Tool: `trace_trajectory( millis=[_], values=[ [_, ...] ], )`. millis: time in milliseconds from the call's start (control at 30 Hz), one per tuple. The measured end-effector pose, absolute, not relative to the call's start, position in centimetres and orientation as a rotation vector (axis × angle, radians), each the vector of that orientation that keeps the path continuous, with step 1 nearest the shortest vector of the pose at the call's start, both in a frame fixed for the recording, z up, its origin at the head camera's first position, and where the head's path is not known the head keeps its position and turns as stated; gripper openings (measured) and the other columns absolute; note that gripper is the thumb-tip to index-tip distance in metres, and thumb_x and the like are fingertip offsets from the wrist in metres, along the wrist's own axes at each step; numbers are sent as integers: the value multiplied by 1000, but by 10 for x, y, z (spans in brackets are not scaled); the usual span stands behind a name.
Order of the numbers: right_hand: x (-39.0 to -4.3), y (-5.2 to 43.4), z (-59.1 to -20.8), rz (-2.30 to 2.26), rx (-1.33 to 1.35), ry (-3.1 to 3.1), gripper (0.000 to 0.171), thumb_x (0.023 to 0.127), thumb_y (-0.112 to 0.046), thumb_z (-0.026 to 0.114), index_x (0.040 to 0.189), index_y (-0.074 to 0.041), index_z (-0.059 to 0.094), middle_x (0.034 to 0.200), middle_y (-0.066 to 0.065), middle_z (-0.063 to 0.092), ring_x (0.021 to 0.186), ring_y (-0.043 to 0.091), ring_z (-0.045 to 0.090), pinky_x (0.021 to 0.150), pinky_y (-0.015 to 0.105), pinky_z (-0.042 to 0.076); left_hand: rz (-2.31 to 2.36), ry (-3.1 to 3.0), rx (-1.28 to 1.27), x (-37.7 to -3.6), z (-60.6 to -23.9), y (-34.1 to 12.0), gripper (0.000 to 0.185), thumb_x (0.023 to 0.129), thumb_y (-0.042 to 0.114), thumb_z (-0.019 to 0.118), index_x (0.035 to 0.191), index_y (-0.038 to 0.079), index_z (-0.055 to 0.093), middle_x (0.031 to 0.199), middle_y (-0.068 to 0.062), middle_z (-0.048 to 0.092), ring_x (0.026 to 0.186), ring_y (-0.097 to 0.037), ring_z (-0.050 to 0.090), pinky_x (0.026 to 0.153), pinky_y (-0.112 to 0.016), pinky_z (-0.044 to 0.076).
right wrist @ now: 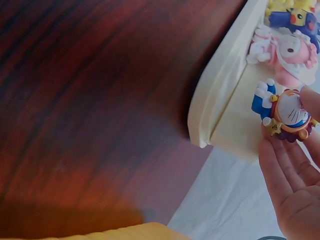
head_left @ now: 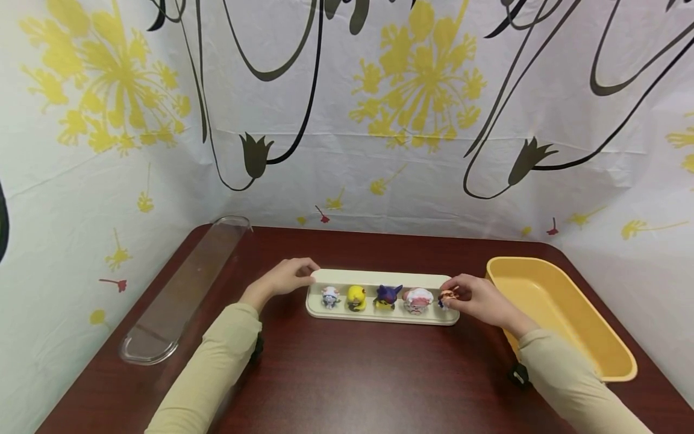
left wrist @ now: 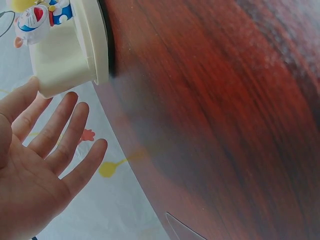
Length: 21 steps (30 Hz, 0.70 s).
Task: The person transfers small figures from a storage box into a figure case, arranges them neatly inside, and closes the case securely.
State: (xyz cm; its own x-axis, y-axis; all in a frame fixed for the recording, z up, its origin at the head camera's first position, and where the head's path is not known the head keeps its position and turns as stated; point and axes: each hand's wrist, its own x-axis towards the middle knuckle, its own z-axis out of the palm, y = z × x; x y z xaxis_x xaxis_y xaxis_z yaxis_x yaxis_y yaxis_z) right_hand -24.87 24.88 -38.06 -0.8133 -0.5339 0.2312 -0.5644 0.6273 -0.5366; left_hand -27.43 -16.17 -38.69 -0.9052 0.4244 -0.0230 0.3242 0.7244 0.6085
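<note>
My right hand (head_left: 477, 298) pinches a small cat-faced figurine (right wrist: 290, 112) with a brown mane and blue legs, over the right end of a cream tray (head_left: 379, 316). In the tray, from the left, stand a white-and-blue figurine (head_left: 330, 297), a yellow figurine (head_left: 355, 298), a dark purple figurine (head_left: 387, 296) and a pink-and-white figurine (head_left: 417, 301). At the tray's far left corner is my left hand (head_left: 282, 277). The left wrist view shows its thumb and index finger at that corner, the other fingers spread and nearly straight.
A yellow bin (head_left: 553, 307) stands on the right, partly behind my right forearm. Along the left edge of the dark red-brown table (head_left: 358, 380) lies a long clear plastic cover (head_left: 184, 289). Patterned white cloth (head_left: 347, 187) hangs behind the table and along its sides.
</note>
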Motion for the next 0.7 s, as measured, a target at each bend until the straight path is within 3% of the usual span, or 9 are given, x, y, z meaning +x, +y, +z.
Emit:
trace_trajectory(
  millis=[700],
  values=[
    [-246, 245, -395, 917, 893, -2761, 20, 76, -15, 70, 93, -7, 63, 84, -3, 55, 78, 13, 56, 67, 35, 48, 924, 2769, 607, -276, -388, -162, 24, 87, 18, 58, 109, 11, 58, 96, -3, 59, 92, -18, 54, 77, -35, 43]
  ],
)
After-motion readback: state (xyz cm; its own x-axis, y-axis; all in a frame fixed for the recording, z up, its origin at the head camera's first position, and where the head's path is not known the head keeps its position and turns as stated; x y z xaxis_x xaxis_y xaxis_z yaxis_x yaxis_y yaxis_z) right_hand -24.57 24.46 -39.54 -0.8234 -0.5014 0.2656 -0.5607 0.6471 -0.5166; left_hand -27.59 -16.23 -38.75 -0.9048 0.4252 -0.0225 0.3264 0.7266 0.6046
